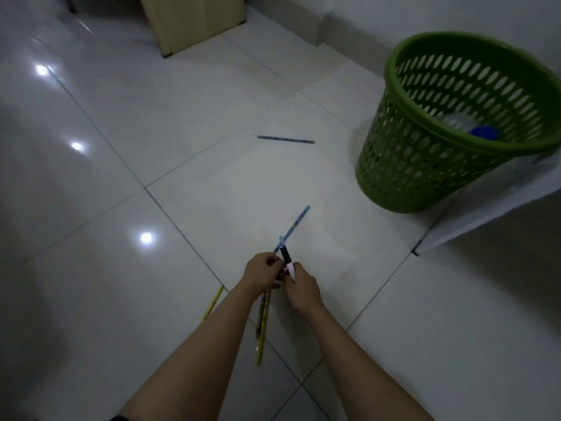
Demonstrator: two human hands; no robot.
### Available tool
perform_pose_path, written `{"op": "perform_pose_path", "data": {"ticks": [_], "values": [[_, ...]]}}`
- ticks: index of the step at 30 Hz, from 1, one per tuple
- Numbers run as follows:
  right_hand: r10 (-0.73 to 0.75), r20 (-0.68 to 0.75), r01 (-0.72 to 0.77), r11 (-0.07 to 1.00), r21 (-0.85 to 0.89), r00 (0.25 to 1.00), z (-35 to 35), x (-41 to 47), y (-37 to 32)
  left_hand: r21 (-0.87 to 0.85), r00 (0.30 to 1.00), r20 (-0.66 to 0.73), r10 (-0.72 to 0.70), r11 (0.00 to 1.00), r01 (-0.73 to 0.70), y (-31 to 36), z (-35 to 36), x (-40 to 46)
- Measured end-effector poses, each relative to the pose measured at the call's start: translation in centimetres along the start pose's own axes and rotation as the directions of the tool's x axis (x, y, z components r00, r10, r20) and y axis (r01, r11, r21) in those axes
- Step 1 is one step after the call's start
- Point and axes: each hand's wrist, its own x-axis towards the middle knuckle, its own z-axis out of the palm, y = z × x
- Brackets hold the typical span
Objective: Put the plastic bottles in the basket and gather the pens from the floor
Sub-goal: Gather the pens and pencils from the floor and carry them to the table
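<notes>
My left hand (263, 272) is closed around a bundle of pens (263, 323) that hangs down below it, with a blue patterned pen (296, 224) sticking up and to the right. My right hand (300, 288) pinches a black-and-white marker (287, 259) right beside the left hand. One blue pen (285, 139) lies on the tiled floor farther ahead. A yellow pen (214, 302) lies on the floor left of my left forearm. The green perforated basket (425, 165) stands at the right with a clear plastic bottle (458, 121) and its blue cap (484, 132) inside.
A wooden furniture panel (194, 22) stands at the top centre against the white wall. A white sheet or low platform (491, 205) lies under and behind the basket at the right. Glossy white tiles with light reflections cover the floor.
</notes>
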Motion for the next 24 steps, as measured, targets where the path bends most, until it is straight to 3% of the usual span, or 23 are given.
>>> {"op": "perform_pose_path", "data": {"ticks": [1, 3, 7, 12, 18, 21, 24], "values": [[0.006, -0.001, -0.006, 1.0, 0.003, 1.0, 0.6, -0.3, -0.1, 0.152, 0.998, -0.058, 0.023, 0.988, -0.014, -0.6, -0.7, -0.5], [0.052, -0.042, -0.051, 0.999, 0.018, 0.998, 1.8, -0.8, 0.0, 0.495, 0.984, -0.161, 0.073, 0.868, 0.016, -2.4, -2.4, -1.7], [0.187, -0.166, -0.177, 0.982, 0.07, 0.968, 3.2, -1.7, 0.9, 0.716, 0.965, -0.251, 0.082, 0.686, 0.127, -6.8, -6.3, -3.8], [0.145, -0.248, -0.126, 0.988, 0.093, 0.958, 3.9, -1.4, -0.1, 0.723, 0.979, -0.194, -0.065, 0.665, 0.187, -9.8, -8.9, -4.4], [0.152, -0.252, -0.116, 0.981, 0.153, 0.956, 2.8, -0.9, -0.4, 0.773, 0.991, -0.135, 0.009, 0.626, 0.1, -10.6, -9.3, -4.3], [0.202, -0.191, -0.146, 0.952, 0.271, 0.961, 3.3, -0.9, -0.6, 0.699, 0.988, -0.154, 0.024, 0.709, 0.091, -9.6, -9.3, -3.8], [0.272, -0.074, -0.206, 0.856, 0.474, 0.96, 4.0, -0.8, -1.4, 0.435, 0.983, -0.184, 0.02, 0.898, 0.063, -7.3, -8.0, -3.3]]}}
